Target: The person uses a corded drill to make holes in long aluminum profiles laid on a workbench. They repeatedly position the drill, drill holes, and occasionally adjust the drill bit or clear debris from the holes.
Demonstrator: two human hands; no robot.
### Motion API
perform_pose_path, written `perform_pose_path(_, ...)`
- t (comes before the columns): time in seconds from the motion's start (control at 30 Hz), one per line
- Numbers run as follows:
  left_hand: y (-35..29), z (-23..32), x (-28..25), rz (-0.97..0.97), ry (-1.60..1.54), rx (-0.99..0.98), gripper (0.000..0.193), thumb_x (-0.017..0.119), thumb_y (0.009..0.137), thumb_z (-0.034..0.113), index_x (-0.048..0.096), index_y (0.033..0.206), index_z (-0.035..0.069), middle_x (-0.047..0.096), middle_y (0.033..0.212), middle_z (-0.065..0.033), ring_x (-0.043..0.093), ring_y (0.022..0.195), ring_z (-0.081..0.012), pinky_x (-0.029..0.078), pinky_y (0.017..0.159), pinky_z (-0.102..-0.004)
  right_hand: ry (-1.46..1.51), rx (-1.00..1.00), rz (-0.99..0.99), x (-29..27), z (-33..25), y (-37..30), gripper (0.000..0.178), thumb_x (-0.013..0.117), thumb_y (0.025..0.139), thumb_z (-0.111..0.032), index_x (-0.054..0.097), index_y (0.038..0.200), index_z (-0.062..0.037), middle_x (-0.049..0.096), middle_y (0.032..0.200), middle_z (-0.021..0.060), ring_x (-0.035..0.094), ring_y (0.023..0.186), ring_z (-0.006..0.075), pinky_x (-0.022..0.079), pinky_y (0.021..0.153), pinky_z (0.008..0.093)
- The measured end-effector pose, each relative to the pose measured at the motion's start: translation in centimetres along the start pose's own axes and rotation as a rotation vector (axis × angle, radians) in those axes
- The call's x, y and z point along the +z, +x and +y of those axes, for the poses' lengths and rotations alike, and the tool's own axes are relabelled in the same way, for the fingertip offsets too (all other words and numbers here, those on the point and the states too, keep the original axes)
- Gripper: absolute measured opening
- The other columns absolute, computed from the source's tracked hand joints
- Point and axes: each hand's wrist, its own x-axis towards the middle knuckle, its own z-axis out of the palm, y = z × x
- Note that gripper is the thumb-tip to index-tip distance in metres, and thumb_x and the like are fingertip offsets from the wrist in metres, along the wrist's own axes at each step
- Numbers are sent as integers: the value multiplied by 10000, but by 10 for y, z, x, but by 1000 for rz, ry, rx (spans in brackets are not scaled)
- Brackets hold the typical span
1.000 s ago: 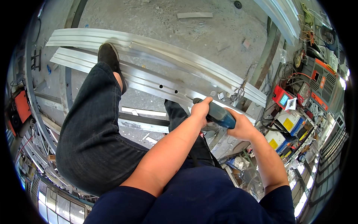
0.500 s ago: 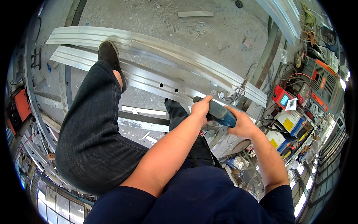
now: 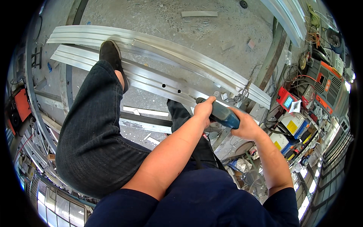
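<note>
Both my hands are wrapped around a blue-and-dark handheld power tool [image 3: 224, 116], its narrower dark end pointing left over an aluminium profile. My left hand [image 3: 203, 113] grips the front part. My right hand [image 3: 244, 126] closes round the rear blue end. Beneath the tool runs the long ribbed aluminium profile [image 3: 145, 80], with two dark round holes to the left of my left hand. Whatever the tool's tip touches is hidden. My left shoe [image 3: 109, 53] rests on this profile near its left end.
A second aluminium profile [image 3: 89, 34] lies beyond, with a thin strip along it. Steel beams [image 3: 270, 58] support them at both sides. Wires, an orange-and-grey machine [image 3: 329, 81] and a red device with a screen [image 3: 284, 99] crowd the right. Offcuts [image 3: 199, 14] litter the concrete floor.
Almost nothing differs. Both hands keep the same grip on the power tool, and the profile and my foot stay in place; the view shifts very slightly.
</note>
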Motion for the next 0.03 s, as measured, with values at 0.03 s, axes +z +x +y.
perform_pose_path(0.03,1,0,0,0,-1,1,427,669,952,389,603,1189,39,680,1074,-108,703,926,-268,596,805,-519,0,-6,0,0,1,0,813,745,677,-112,496,1451,-134,714,1077,218,695,1020,372,542,890,416)
